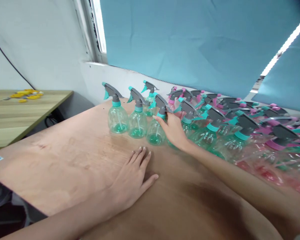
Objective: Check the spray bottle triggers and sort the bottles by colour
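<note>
My left hand [135,176] lies flat, palm down, on the brown wooden table [72,160], fingers together and holding nothing. My right hand [173,128] reaches forward and grips a clear green-tinted spray bottle [155,131] by its neck, just below the grey trigger head with a teal collar. Two more such bottles [117,118] [137,122] stand upright in a row to its left. A large crowd of teal and pink spray bottles [230,130] fills the table to the right.
A blue curtain [190,43] hangs behind the bottles over a white sill. To the left stands a lighter wooden table [20,113] with small yellow parts [27,94] on it. A gap separates the two tables.
</note>
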Action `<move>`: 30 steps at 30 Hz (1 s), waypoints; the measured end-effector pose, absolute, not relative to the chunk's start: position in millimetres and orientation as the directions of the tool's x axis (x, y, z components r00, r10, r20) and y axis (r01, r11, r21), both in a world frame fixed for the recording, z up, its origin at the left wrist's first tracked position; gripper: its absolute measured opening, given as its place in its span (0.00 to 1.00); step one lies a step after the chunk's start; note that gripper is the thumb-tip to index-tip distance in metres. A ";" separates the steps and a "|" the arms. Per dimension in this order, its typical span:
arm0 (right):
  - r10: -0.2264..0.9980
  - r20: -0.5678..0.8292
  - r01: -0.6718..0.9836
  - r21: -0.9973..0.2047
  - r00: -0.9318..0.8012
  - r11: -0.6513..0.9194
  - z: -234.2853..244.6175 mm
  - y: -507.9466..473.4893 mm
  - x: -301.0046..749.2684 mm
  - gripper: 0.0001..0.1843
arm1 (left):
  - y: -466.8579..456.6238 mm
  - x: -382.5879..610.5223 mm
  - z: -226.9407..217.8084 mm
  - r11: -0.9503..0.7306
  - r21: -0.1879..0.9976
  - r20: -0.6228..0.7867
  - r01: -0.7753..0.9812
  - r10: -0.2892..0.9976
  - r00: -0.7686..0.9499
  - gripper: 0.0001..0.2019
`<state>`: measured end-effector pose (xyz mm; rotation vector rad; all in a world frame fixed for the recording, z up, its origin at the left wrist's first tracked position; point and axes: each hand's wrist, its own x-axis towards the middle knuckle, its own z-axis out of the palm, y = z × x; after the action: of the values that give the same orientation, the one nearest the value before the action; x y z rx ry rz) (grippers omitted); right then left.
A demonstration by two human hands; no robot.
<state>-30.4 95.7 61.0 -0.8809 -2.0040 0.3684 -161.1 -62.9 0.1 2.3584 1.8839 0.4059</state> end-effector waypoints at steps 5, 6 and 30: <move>0.745 0.591 0.488 -0.573 -0.310 0.658 61.0 104.2 -35.5 0.13 | -63.6 -160.8 3.0 -0.248 0.201 0.135 0.948 0.965 0.224 0.34; 0.750 0.588 0.495 -0.576 -0.302 0.650 60.5 105.6 -36.2 0.14 | -63.4 -160.8 3.1 -0.251 0.198 0.135 0.948 0.964 0.227 0.33; 0.780 0.472 0.489 -0.607 -0.412 0.626 64.5 68.9 -15.7 0.30 | -60.6 -162.9 -2.1 -0.258 0.175 0.170 0.950 0.959 0.229 0.31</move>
<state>-15.7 68.9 64.5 -0.9905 -2.0901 0.4895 -162.9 -60.6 -2.1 2.4354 1.8928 0.3786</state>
